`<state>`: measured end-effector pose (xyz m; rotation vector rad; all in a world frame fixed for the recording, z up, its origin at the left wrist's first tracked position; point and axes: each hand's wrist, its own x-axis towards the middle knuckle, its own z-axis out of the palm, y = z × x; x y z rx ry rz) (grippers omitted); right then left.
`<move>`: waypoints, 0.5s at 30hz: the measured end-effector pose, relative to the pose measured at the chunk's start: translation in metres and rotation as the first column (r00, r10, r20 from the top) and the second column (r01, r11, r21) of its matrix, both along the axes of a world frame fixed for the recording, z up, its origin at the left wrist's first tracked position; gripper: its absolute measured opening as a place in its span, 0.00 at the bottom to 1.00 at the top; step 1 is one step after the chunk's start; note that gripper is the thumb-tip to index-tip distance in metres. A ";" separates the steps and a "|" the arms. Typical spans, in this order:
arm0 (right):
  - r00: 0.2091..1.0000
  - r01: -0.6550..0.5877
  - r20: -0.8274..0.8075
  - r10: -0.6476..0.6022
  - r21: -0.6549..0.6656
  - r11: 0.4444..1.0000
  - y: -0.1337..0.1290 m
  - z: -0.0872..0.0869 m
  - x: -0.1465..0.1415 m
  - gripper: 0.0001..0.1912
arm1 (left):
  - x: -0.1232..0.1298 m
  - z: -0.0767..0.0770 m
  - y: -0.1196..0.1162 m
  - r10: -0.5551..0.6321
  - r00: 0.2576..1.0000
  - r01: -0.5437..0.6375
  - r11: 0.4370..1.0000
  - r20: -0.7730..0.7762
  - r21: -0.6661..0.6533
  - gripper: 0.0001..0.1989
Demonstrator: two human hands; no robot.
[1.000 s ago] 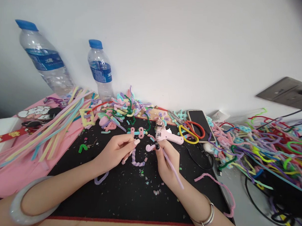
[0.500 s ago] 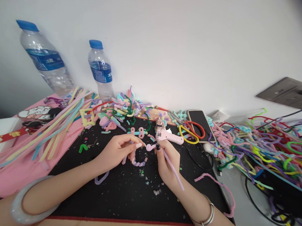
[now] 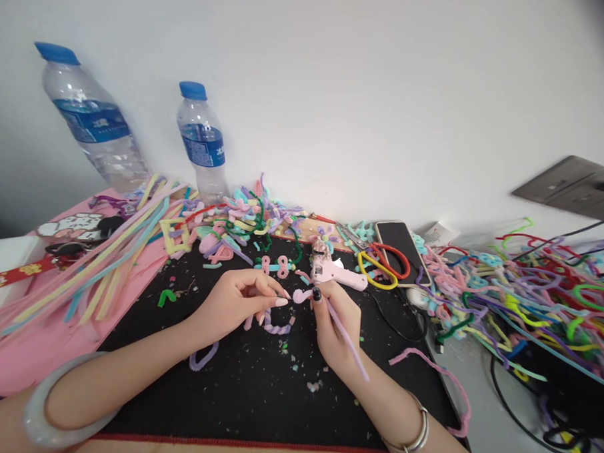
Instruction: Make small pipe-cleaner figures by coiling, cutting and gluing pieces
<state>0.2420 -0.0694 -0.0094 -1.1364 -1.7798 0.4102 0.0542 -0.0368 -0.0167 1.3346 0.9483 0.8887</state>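
Observation:
My right hand (image 3: 338, 321) pinches a light purple pipe cleaner (image 3: 347, 342); its coiled end points left and its straight tail runs down across the hand. Just left of the coil, my left hand (image 3: 243, 304) has its thumb and index finger pressed together; whatever lies between them is too small to name. A twisted purple ring (image 3: 277, 329) lies partly under the left fingers. Behind my right hand rests a pale pink glue gun (image 3: 338, 275). A purple loop (image 3: 203, 357) is on the black mat (image 3: 254, 411), below my left wrist.
Scissors (image 3: 377, 268) and a phone (image 3: 404, 251) lie at the back right, beside a tangle of pipe cleaners (image 3: 509, 289). Two bottles (image 3: 89, 120) (image 3: 203, 139) stand by the wall. Straight pipe cleaners (image 3: 100, 264) cover the pink sheet (image 3: 36, 362) at left.
My left thumb and fingertips have shifted slightly, now a little lower and farther from the coil. My right hand has hardly moved and keeps its hold on the pipe cleaner.

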 end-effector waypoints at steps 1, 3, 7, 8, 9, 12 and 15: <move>1.000 0.001 0.003 -0.001 0.000 1.000 0.000 0.000 0.000 0.10 | 0.000 0.000 0.000 0.002 1.000 -0.002 1.000 0.003 0.001 0.14; 1.000 -0.001 0.003 0.001 0.002 1.000 0.000 0.001 0.000 0.10 | 0.000 0.000 0.000 0.011 1.000 -0.011 1.000 0.015 0.003 0.14; 1.000 -0.010 -0.010 0.010 0.008 1.000 0.000 0.001 0.000 0.10 | 0.001 0.004 0.000 0.030 0.999 -0.030 0.999 0.040 0.011 0.12; 1.000 -0.011 -0.013 0.011 0.007 1.000 0.000 0.001 0.000 0.10 | 0.002 0.006 0.000 0.035 0.998 -0.036 0.999 0.043 0.016 0.12; 1.000 -0.012 -0.014 0.012 0.005 1.000 0.000 0.000 0.001 0.10 | 0.002 0.007 0.000 0.040 0.998 -0.041 0.999 0.044 0.020 0.13; 1.000 -0.009 -0.011 0.009 -0.008 1.000 0.000 0.000 0.001 0.10 | 0.001 0.010 -0.001 0.070 0.996 -0.072 0.997 0.048 0.030 0.13; 1.000 -0.009 -0.012 0.009 -0.019 1.000 -0.001 -0.001 0.001 0.10 | -0.001 0.011 0.000 0.040 0.998 -0.040 0.999 0.041 -0.003 0.11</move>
